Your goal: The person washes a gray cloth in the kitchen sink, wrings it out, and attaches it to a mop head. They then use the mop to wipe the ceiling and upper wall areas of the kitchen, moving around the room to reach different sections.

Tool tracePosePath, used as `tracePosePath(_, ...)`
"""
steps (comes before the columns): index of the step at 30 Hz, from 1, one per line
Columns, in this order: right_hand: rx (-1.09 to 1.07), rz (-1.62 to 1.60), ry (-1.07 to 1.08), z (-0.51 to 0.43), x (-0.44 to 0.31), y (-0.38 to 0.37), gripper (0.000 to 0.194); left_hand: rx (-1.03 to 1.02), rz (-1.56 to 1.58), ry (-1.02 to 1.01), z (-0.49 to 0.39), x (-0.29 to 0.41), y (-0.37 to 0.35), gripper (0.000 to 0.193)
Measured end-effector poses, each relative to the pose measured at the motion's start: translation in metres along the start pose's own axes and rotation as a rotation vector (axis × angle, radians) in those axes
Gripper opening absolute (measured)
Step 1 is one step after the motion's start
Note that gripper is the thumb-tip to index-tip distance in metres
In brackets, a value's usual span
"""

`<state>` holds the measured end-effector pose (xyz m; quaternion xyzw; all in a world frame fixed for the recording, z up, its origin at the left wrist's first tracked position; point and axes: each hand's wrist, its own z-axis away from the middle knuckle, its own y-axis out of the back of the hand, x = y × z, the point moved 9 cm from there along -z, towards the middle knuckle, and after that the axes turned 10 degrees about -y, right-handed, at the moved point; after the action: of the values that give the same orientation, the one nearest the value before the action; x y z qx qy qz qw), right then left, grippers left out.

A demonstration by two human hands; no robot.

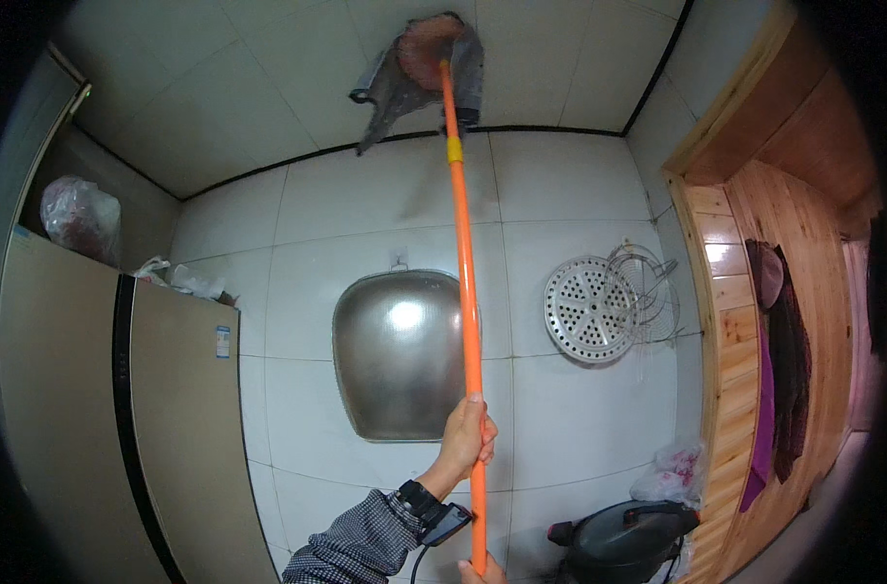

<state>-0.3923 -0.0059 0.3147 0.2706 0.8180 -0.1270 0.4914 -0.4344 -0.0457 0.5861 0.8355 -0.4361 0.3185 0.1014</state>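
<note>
A long orange pole with a yellow collar stands upright before me, held in both hands. My left hand is wrapped around its lower part; a black strap and device sit on that wrist, over a checked sleeve. Lower down, at the bottom edge of the view, my right hand grips the same pole and is partly cut off. At the pole's top end, a reddish round head with a grey cloth draped about it is against the panelled ceiling. One end of the cloth hangs down at the left.
Behind the pole, a metal pan-like lid hangs on the tiled wall. A perforated steamer plate and wire strainers hang to the right. A refrigerator with bags on top stands left. A black lidded appliance sits lower right, near a wood-framed doorway.
</note>
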Motion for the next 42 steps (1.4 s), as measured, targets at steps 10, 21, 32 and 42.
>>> tracePosePath(10,-0.23,-0.067,0.02,-0.042,0.047,0.024,0.034,-0.108,0.196,0.187,-0.047,-0.044,0.02,0.056)
tracePosePath(21,0.193,-0.084,-0.067,-0.028,0.049,0.217,0.015,-0.138,0.39,0.302,-0.102,-0.134,-0.143,0.064)
tracePosePath(32,0.643,0.428,-0.09,0.007,0.018,0.406,0.026,-0.397,0.571,0.396,-0.127,-0.217,-0.359,0.063)
tracePosePath(42,0.732,0.692,-0.15,-0.026,0.025,0.372,0.036,-0.312,0.528,0.389,-0.148,-0.227,-0.322,0.053)
